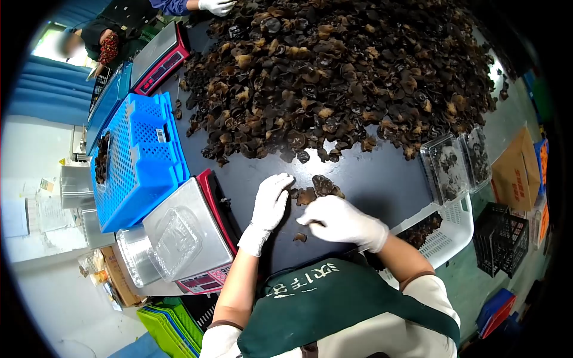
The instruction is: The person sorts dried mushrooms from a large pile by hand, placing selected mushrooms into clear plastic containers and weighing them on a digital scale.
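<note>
My left hand (pixel 271 203), in a white glove, lies with its fingers stretched out on the dark tabletop, at the left edge of a few wood ear mushrooms (pixel 323 185). Just below those pieces is my right hand (pixel 343 221), gloved too, with its fingers curled inward; whatever they may hold is hidden. A small loose scrap of wood ear (pixel 300 237) lies on the table between my hands and my apron. Beyond my hands rises a large heap of brown-black wood ears (pixel 334 77).
To my left are a scale (pixel 185 238) bearing a clear plastic box (pixel 178 241), and a blue crate (pixel 140 161). Clear boxes (pixel 446 170) stand at right, above a white basket (pixel 456 238). Another scale (pixel 158 59) and a co-worker's gloved hand (pixel 216 6) appear farther off.
</note>
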Demonstrator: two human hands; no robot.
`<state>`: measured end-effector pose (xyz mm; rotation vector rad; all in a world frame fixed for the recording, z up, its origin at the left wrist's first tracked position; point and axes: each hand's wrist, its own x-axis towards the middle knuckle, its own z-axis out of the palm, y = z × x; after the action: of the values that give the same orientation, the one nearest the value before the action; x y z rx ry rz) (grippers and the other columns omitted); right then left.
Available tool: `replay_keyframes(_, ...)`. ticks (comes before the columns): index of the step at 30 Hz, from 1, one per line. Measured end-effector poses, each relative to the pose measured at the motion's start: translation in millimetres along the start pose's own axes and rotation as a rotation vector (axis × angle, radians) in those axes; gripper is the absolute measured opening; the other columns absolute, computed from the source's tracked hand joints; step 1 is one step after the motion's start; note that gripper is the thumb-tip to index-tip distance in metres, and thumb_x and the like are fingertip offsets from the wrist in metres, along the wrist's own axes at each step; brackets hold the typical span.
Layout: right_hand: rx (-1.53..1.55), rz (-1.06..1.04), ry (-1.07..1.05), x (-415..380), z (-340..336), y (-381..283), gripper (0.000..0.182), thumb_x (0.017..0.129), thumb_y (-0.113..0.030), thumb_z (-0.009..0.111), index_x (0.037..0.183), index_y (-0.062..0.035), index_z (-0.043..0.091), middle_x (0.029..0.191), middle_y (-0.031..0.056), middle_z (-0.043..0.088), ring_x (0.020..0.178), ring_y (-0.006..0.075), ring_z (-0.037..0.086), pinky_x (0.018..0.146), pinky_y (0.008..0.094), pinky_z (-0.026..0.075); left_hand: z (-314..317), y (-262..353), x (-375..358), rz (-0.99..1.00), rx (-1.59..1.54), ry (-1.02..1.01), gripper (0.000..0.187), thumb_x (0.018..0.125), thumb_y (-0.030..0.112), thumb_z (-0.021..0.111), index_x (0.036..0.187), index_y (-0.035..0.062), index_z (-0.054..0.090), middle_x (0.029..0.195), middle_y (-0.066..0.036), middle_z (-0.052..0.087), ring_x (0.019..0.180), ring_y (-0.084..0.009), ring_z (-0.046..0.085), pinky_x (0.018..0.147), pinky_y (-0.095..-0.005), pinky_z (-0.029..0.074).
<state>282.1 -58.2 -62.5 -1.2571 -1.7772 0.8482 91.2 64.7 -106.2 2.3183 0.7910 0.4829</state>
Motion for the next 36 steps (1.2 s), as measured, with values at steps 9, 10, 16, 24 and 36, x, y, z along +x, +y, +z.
replay_keyframes(9, -0.294, 0.280, -0.116, -27.9, -70.6, 4.1, 0.055, 0.070, -0.033, 0.074, 0.118, -0.0088, 0.064, 0.116, 0.0100, 0.062, 0.115, 0.0294, 0.053, 0.100, 0.0392, 0.040, 16.1, 5.9, 12.7, 0.015, 0.060, -0.010, 0.042, 0.083, 0.011, 0.060, 0.125, 0.0066, 0.060, 0.129, -0.016, 0.056, 0.119, -0.0338, 0.050, 0.103, -0.0420, 0.039)
replay_keyframes(10, -0.358, 0.147, 0.011, -25.2, -58.7, 10.0, 0.066, 0.068, -0.037, 0.076, 0.125, -0.0075, 0.059, 0.127, 0.0137, 0.056, 0.121, 0.0332, 0.049, 0.102, 0.0427, 0.037, 16.7, 9.2, 13.2, 0.040, 0.078, -0.028, 0.046, 0.079, 0.018, 0.066, 0.124, 0.0067, 0.060, 0.128, -0.014, 0.056, 0.118, -0.0351, 0.049, 0.101, -0.0432, 0.040)
replay_keyframes(16, -0.536, 0.088, -0.186, -9.1, 11.6, 27.5, 0.101, 0.066, -0.058, 0.072, 0.143, -0.0038, 0.036, 0.144, 0.0228, 0.038, 0.136, 0.0420, 0.030, 0.113, 0.0548, 0.019, 0.6, 33.4, -8.4, 0.054, 0.072, -0.198, 0.054, 0.073, 0.029, 0.072, 0.120, 0.0056, 0.059, 0.117, -0.014, 0.059, 0.111, -0.0361, 0.052, 0.100, -0.0453, 0.039)
replay_keyframes(24, -0.428, -0.073, -0.171, -45.8, 43.3, 19.4, 0.040, 0.078, -0.031, 0.069, 0.111, -0.0104, 0.061, 0.097, 0.0041, 0.059, 0.104, 0.0239, 0.052, 0.087, 0.0388, 0.042, 20.0, 52.9, -92.8, 0.150, 0.254, -0.157, 0.058, 0.069, 0.023, 0.078, 0.121, 0.0068, 0.058, 0.120, -0.013, 0.057, 0.109, -0.0334, 0.055, 0.091, -0.0447, 0.044)
replay_keyframes(36, -0.167, 0.255, 0.464, -36.6, -18.7, 23.7, 0.019, 0.070, -0.001, 0.068, 0.088, -0.0073, 0.065, 0.081, 0.0071, 0.063, 0.076, 0.0273, 0.061, 0.069, 0.0342, 0.052, 27.7, 47.1, -47.9, -0.145, -0.186, 0.264, 0.020, 0.083, -0.003, 0.063, 0.102, 0.0042, 0.066, 0.085, -0.012, 0.062, 0.077, -0.0268, 0.063, 0.072, -0.0322, 0.052)
